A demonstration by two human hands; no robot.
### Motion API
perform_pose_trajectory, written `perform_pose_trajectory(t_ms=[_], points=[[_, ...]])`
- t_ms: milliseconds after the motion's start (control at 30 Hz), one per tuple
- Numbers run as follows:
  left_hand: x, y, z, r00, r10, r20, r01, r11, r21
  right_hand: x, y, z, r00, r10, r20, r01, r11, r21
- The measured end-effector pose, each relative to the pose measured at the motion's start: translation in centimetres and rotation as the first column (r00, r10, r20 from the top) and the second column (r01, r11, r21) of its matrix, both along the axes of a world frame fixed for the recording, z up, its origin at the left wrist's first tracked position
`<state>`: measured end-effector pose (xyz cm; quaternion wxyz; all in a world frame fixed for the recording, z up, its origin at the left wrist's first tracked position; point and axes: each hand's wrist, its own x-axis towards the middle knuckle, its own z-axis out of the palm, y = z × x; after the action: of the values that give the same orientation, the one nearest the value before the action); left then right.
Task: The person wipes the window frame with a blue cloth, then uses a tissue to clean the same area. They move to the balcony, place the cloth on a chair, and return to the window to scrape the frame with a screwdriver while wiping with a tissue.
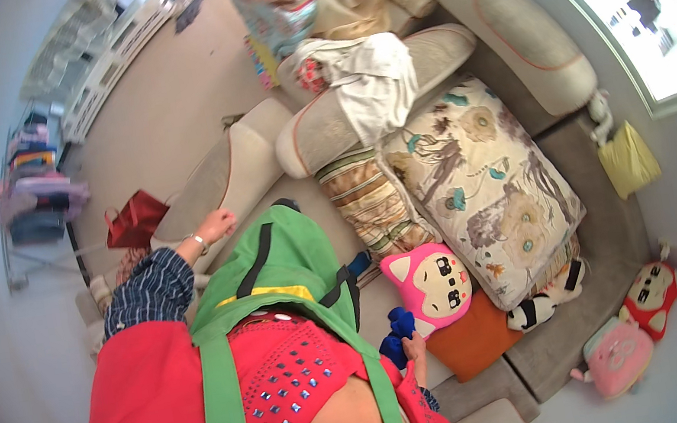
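My left hand (219, 225), a bracelet at its wrist, hangs over the left side with fingers curled and nothing visible in them. Below it is the long grey sofa armrest (208, 172). On the right, my right hand (415, 350) grips a bunched blue cloth item (397, 334); its exact kind is unclear. That item lies against a pink plush pillow (432, 286) with a cartoon face. Partly under the pillow is an orange cushion (472, 336). Beyond it lie a folded floral quilt (492, 182) and a striped folded quilt (370, 200) on the sofa seat.
A white cloth (374, 75) drapes over a grey bolster (439, 49). A red bag (136, 219) stands near a rack of folded clothes (40, 190). Plush toys (616, 354) and a yellow bag (629, 160) line the right edge. A black-and-white plush (548, 298) lies nearby.
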<state>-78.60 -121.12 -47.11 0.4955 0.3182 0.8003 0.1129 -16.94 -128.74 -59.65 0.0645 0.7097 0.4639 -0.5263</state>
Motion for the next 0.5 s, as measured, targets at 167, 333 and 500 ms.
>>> perform_pose_trajectory(t_ms=[167,333,500], points=[[-1.7,-3.9,-3.1,0.978,0.176,0.112,-0.173,0.984,-0.041,-2.8,2.2,1.5,0.965,0.262,-0.027,-0.263,0.958,-0.117],[-5.6,-12.0,-8.3,0.942,0.213,0.261,-0.215,0.976,-0.022,-6.4,7.0,3.5,0.915,0.384,0.127,-0.372,0.922,-0.109],[-11.8,-10.8,-7.8,0.856,0.484,0.185,-0.424,0.859,-0.286,-15.0,15.9,8.2,0.867,0.458,0.197,-0.487,0.861,0.146]])
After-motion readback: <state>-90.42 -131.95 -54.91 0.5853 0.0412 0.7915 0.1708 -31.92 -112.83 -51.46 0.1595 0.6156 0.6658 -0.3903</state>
